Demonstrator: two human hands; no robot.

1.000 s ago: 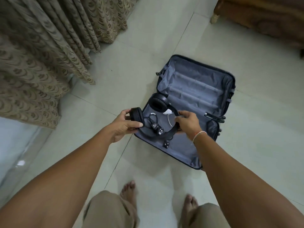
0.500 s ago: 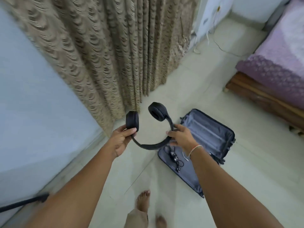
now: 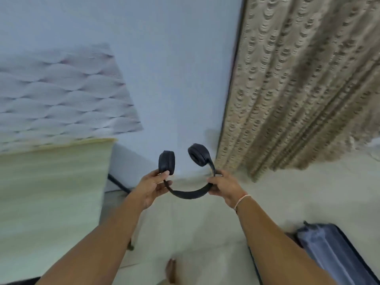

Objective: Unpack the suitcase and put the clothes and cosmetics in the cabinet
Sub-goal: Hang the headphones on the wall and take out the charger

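Nearest the camera, at the lower edge of the frame, a bare foot stands on the pale tiled floor, with both forearms reaching up the middle of the frame.

In the lower right corner lies the open suitcase. Only a corner of its grey lining shows, and no contents can be made out in that part. The rest is cut off, so whether clothes or cosmetics remain inside cannot be told.

At centre frame a pair of black headphones is held clear of the floor, band downward and ear cups upward. The left hand grips the band just below the left cup, thumb pressed on the cup's lower edge. The right hand is wrapped round the band's right side, below the other cup.

At the left stands a pale surface on dark legs; whether it belongs to the cabinet cannot be told. Beyond are the blue wall and, upper right, a patterned curtain.

Assessment: one item is out of the case and in transit. Nothing is seen stowed, and no cabinet is positively identified. The task appears partway at best, with placement of this item outstanding.
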